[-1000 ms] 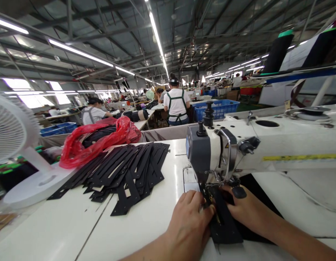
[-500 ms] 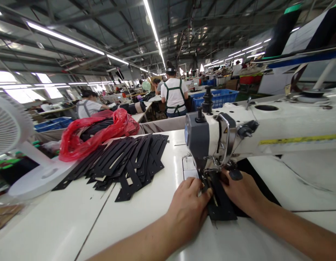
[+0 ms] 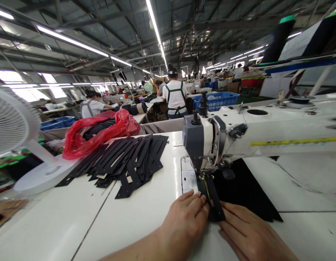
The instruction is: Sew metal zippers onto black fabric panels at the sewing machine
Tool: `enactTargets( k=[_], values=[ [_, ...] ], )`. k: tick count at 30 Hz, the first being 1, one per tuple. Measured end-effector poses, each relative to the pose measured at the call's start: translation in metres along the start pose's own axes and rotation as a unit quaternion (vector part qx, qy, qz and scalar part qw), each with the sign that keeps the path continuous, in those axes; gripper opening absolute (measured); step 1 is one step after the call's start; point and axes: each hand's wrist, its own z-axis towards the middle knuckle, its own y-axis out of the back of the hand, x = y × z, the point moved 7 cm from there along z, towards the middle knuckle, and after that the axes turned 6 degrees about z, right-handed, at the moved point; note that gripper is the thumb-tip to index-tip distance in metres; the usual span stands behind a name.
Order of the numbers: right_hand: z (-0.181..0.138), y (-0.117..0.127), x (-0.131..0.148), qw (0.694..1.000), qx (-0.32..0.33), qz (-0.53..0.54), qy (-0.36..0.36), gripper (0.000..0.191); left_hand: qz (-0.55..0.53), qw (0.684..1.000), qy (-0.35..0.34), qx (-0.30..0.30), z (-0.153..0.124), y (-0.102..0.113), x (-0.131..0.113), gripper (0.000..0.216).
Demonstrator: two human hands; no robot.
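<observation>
many cut strips (image 3: 124, 163) beyond left hand (image 3: 184, 221)

Bright, even factory light seen through a wide, bending lens.
Long ceiling tubes (image 3: 156, 27) burn out to pure white, and the windows (image 3: 10, 77) at far left are blown out too. The white bench (image 3: 146, 214) shows a soft sheen, with only faint shadows under the black strips (image 3: 130, 163). Straight lines bow toward the edges; the fan (image 3: 10, 123) is stretched. The left hand (image 3: 184, 224) and right hand (image 3: 249, 235) are sharp, the far hall soft.
</observation>
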Motion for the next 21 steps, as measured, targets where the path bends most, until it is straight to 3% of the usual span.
enactTargets(
  k=[6, 15, 21],
  values=[
    [-0.002, -0.003, -0.004, 1.000, 0.030, 0.000, -0.011, 0.037, 0.002, 1.000, -0.007, -0.023, 0.008, 0.005, 0.002, 0.024],
    [0.007, -0.004, -0.015, 1.000, 0.008, 0.005, -0.008, 0.036, 0.003, 1.000, 0.009, 0.008, 0.015, -0.009, 0.014, 0.023],
    [0.015, -0.006, -0.026, 0.999, -0.011, 0.035, -0.025, 0.038, -0.009, 1.000, -0.008, -0.013, 0.022, -0.005, 0.023, 0.021]
  ],
)
